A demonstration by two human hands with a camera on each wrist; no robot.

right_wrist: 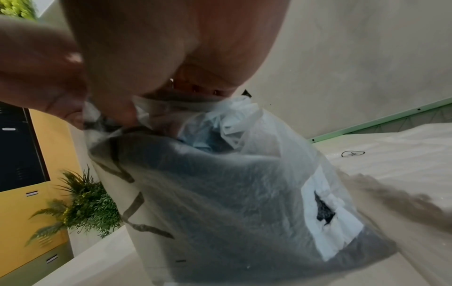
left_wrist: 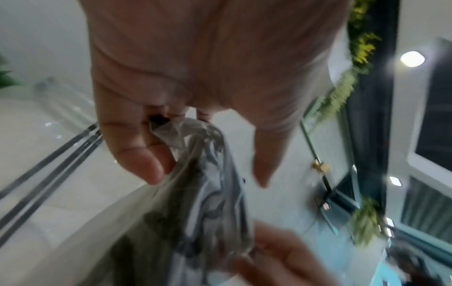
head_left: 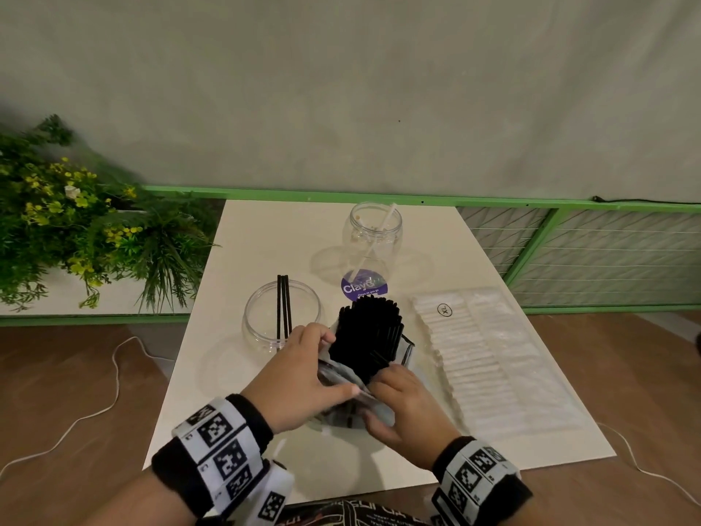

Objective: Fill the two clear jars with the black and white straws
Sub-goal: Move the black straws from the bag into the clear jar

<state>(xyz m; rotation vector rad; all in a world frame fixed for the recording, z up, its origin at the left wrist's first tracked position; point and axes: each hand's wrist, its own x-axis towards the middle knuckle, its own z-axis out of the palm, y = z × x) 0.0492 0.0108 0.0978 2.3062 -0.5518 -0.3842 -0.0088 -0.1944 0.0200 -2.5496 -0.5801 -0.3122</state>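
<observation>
A bundle of black straws (head_left: 370, 332) sticks out of a clear plastic bag (head_left: 341, 377) on the white table (head_left: 265, 229). My left hand (head_left: 303, 377) pinches the bag's left edge (left_wrist: 176, 135). My right hand (head_left: 402, 400) grips the bag's near edge (right_wrist: 146, 108). The near clear jar (head_left: 282, 317) holds three black straws (head_left: 283, 309). The far clear jar (head_left: 373, 237) holds one white straw (head_left: 373, 241). A flat pack of white straws (head_left: 489, 354) lies at the right of the table.
A purple round lid (head_left: 364, 284) lies between the jars. Green plants (head_left: 83, 222) stand to the left of the table. A green rail and mesh fence (head_left: 588, 244) runs behind and to the right. A white cable (head_left: 95, 404) trails over the floor.
</observation>
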